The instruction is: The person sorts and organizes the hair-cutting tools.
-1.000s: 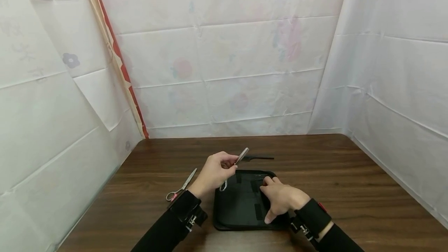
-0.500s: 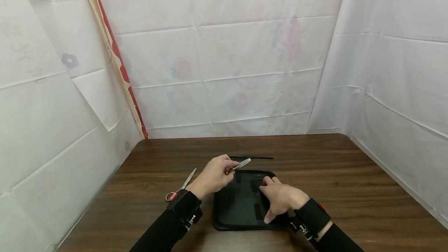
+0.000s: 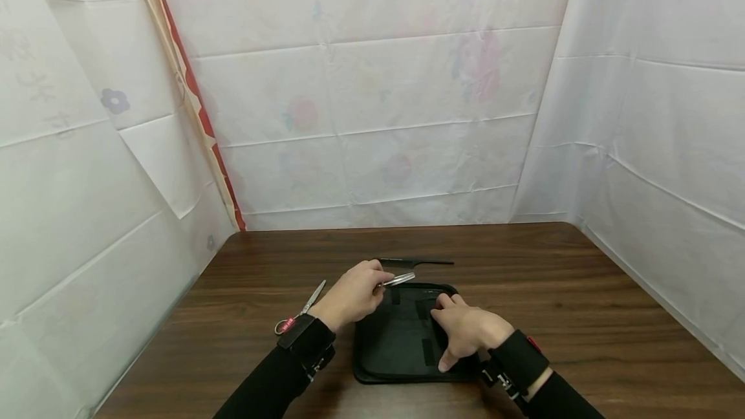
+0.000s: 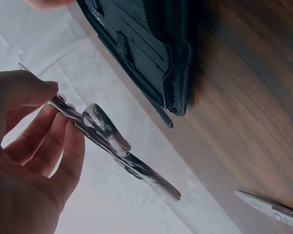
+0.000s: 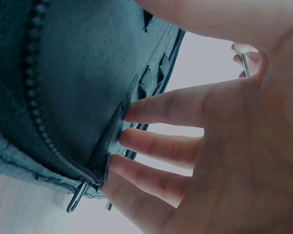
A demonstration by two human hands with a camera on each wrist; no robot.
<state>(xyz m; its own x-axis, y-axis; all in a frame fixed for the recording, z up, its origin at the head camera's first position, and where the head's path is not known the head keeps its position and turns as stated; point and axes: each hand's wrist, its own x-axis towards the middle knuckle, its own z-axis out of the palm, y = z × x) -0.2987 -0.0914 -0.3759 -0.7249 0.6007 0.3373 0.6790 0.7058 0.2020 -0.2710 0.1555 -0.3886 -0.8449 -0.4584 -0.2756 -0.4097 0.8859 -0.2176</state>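
My left hand (image 3: 352, 296) pinches a pair of shiny silver scissors (image 3: 400, 279) between thumb and fingers, above the far left part of a black zippered case (image 3: 392, 341). In the left wrist view the scissors' finger loops (image 4: 107, 131) stick out past the fingers, away from the palm. The case lies open and flat on the table, with pockets and straps inside. My right hand (image 3: 468, 328) rests on the case's right side. Its fingers are spread and nearly straight, with fingertips at the edge of an inner pocket (image 5: 107, 136) in the right wrist view.
A second pair of scissors (image 3: 305, 306) lies left of the case, partly behind my left wrist. A black tail comb (image 3: 425, 263) lies beyond the case. Brown wood table (image 3: 582, 315); white sheeting (image 3: 372, 115) hangs at the back and both sides.
My left hand has sunk slightly, and the scissors in it have turned from steeply raised to nearly level. More of the comb shows. My right hand and the case have stayed put.
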